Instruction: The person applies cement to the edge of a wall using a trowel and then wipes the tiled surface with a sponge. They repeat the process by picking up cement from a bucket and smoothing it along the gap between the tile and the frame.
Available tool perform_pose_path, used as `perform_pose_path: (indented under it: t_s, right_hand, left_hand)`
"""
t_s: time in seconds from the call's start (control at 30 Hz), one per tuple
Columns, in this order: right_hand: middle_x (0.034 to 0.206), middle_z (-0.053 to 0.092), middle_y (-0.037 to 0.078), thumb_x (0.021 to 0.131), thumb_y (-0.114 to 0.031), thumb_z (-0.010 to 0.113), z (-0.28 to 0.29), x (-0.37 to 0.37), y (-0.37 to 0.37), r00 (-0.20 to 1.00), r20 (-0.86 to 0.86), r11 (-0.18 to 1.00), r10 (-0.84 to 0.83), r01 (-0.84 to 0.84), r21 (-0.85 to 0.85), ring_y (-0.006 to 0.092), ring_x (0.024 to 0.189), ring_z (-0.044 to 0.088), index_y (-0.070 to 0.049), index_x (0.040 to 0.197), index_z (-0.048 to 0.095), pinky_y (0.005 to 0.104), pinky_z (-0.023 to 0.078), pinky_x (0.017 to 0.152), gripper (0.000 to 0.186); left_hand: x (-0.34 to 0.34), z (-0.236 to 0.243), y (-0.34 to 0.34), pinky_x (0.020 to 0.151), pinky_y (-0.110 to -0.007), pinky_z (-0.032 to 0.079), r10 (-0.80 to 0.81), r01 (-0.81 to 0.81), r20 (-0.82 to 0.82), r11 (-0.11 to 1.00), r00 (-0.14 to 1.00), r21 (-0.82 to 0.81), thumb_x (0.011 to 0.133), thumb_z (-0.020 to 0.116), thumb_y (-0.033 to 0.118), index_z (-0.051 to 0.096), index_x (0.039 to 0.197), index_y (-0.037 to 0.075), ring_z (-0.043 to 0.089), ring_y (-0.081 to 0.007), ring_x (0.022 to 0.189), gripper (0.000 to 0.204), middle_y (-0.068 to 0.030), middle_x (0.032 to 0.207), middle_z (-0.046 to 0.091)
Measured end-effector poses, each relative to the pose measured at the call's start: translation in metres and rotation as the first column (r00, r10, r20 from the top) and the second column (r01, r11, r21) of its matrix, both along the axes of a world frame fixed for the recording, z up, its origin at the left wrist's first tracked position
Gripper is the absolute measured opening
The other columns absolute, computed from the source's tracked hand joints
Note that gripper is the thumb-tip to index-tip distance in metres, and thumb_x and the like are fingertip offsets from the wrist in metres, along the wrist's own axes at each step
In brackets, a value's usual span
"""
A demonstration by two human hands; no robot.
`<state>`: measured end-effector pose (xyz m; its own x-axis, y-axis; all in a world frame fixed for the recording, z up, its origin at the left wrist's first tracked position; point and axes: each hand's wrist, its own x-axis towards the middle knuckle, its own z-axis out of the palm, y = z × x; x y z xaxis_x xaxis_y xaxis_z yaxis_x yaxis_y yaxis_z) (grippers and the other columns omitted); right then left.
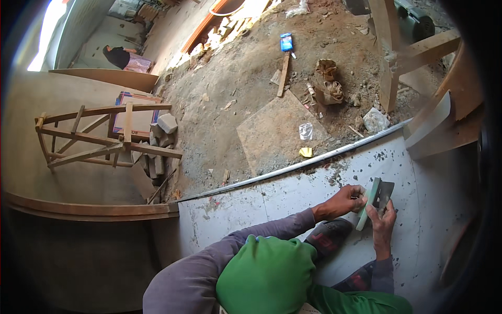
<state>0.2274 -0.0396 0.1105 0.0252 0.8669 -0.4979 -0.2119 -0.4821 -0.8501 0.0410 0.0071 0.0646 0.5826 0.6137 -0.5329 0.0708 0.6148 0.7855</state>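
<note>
My left hand (345, 203) reaches in from a grey sleeve, fingers curled at the left side of a tool with a pale green bar (372, 199) and a flat grey metal blade (386, 191). My right hand (383, 225) grips the same tool from below, thumb against the green bar. The tool is held tilted over a white, speckled board surface (287, 193). Below my hands are my dark shoes (329, 235), partly hidden by my green clothing (266, 272) and arms.
Beyond a long metal edge (293, 162) lies rubble-strewn ground (204, 136), with crumpled bags (329, 83). A wooden frame (89, 110) and stacked blocks (167, 123) stand left; wooden boards (387, 63) rise at right. Another person (117, 57) is at the upper left.
</note>
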Motion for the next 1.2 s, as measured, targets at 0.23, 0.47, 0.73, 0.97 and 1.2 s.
perform_pose_path:
  t_s: [0.23, 0.47, 0.73, 0.97, 1.2]
  right_hand:
    - [0.106, 0.067, 0.005, 0.088, -0.018, 0.076, 0.000, 0.019, -0.016, 0.996, -0.001, 0.990, -0.090, 0.090, 0.110, 0.0122, 0.091, 0.061, 0.000, 0.119, 0.062, 0.0291, 0.050, 0.084, 0.039]
    - [0.112, 0.070, 0.009, 0.081, -0.037, 0.084, -0.012, 0.023, -0.053, 1.000, 0.005, 0.999, -0.028, 0.028, 0.026, 0.0180, 0.102, 0.063, 0.001, 0.120, 0.063, 0.0346, 0.050, 0.093, 0.059]
    - [0.110, 0.070, 0.010, 0.080, -0.042, 0.085, -0.017, 0.024, -0.067, 1.000, 0.019, 0.998, -0.013, 0.012, 0.062, 0.0193, 0.101, 0.063, 0.001, 0.116, 0.064, 0.0361, 0.051, 0.093, 0.060]
    - [0.108, 0.068, 0.010, 0.080, -0.044, 0.084, -0.021, 0.031, -0.075, 1.000, -0.025, 0.996, -0.015, 0.017, 0.090, 0.0185, 0.100, 0.061, 0.001, 0.115, 0.062, 0.0366, 0.050, 0.092, 0.061]
    - [0.109, 0.067, 0.011, 0.080, -0.046, 0.085, -0.024, 0.031, -0.077, 0.999, -0.032, 0.997, -0.014, 0.016, 0.072, 0.0199, 0.101, 0.061, 0.003, 0.116, 0.061, 0.0369, 0.051, 0.092, 0.065]
  left_hand:
    - [0.018, 0.029, 0.055, 0.091, -0.034, 0.054, 0.128, 0.047, -0.292, 0.850, 0.948, 0.524, 0.100, 0.068, 0.022, 0.062, 0.127, -0.008, 0.068, -0.0190, 0.100, 0.041, -0.0124, 0.110, 0.072]
    - [0.079, 0.053, 0.123, 0.084, -0.035, 0.059, 0.168, 0.235, -0.381, 0.546, 0.909, 0.804, 0.095, 0.074, 0.029, 0.071, 0.115, 0.002, 0.076, -0.0245, 0.096, 0.034, -0.0151, 0.104, 0.078]
    - [0.133, 0.039, 0.142, 0.074, -0.037, 0.061, 0.344, 0.185, -0.270, 0.262, 0.899, 0.947, 0.086, 0.084, 0.028, 0.067, 0.108, 0.000, 0.078, -0.0300, 0.088, 0.040, -0.0191, 0.091, 0.077]
    - [0.139, 0.019, 0.152, 0.073, -0.038, 0.061, 0.390, 0.197, -0.257, 0.187, 0.884, 0.962, 0.087, 0.081, 0.021, 0.067, 0.101, 0.000, 0.078, -0.0316, 0.083, 0.028, -0.0188, 0.087, 0.076]
    - [0.144, 0.024, 0.150, 0.081, -0.029, 0.058, 0.417, 0.219, -0.306, 0.245, 0.856, 0.944, 0.089, 0.081, 0.026, 0.071, 0.100, 0.000, 0.078, -0.0198, 0.091, 0.029, -0.0122, 0.096, 0.079]
